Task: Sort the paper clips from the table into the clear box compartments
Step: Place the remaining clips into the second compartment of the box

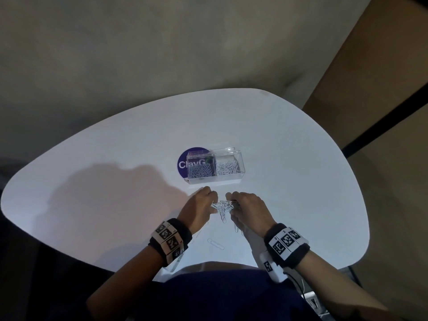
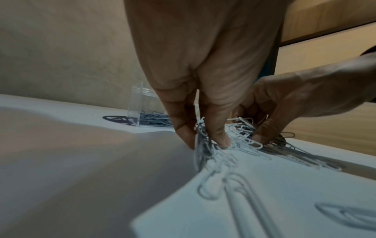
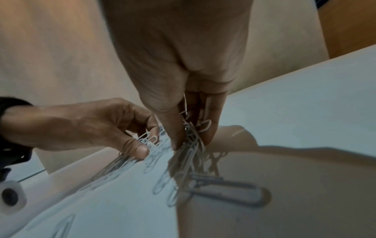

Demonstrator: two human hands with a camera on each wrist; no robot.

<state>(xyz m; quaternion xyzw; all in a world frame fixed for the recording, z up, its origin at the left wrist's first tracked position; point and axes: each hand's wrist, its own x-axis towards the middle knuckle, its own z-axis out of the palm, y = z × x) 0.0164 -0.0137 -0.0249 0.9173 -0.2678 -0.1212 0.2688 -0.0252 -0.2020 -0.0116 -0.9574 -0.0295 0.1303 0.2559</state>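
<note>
A tangled heap of white paper clips (image 1: pixel 222 207) lies on the white table (image 1: pixel 115 158) just in front of me. My left hand (image 1: pixel 213 205) pinches a bunch of these clips (image 2: pixel 200 136) between thumb and fingers (image 2: pixel 221 138). My right hand (image 1: pixel 232 206) pinches another bunch (image 3: pixel 190 136) from the same heap, its thumb (image 3: pixel 173 128) pressed against them. The clear box (image 1: pixel 214 179) stands just beyond the hands. Its left compartment (image 1: pixel 201 171) and right compartment (image 1: pixel 228 167) each hold several clips. The lid stands open at the back.
A round purple sticker (image 1: pixel 183 164) lies under the box's left end. One loose clip (image 1: pixel 215 243) rests near the table's front edge, and a larger one (image 3: pixel 230 191) lies under my right wrist. A wooden panel (image 1: pixel 382 89) stands to the right.
</note>
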